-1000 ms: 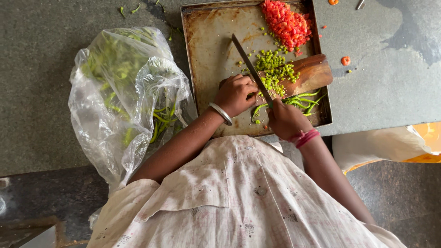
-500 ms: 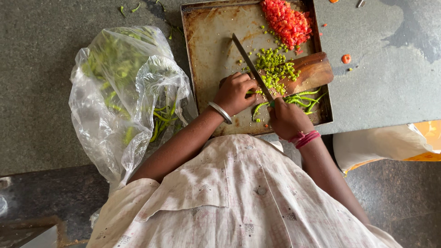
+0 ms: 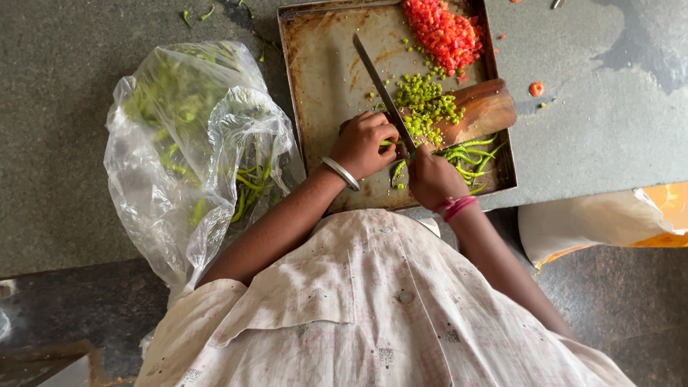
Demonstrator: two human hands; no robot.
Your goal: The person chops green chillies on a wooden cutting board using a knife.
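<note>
Far left on the grey bench [image 3: 64, 143]: one clear plastic bag [image 3: 190, 150], crumpled and open, holding many whole green chillies — too tangled to count. A few green scraps loose on the bench just above the bag.

Next, one battered metal tray [image 3: 322, 86], stained brown, in front of the person. Inside the tray: one wooden chopping board [image 3: 487, 107] on the right part, one heap of chopped green chilli [image 3: 423, 100] on the board, one heap of diced red pieces [image 3: 441, 32] at the top corner, small green bits scattered between.

Left hand [image 3: 364, 143], one silver bangle at the wrist, fingers curled down narrow on a green chilli at the board's near edge, just beside the blade. One knife [image 3: 383, 89], long blade angled up and to the left across the tray, tip well clear of the heaps. Right hand [image 3: 428, 175], closed tight around the knife's handle, red thread band at the wrist. Just right of that hand — a small bunch of whole green chillies [image 3: 469, 154] lying along the board's lower edge.

Farther right on the bench: one lone orange-red piece [image 3: 536, 89] and a few specks. Bottom right, below the bench edge, one white and orange sack [image 3: 602, 222].
</note>
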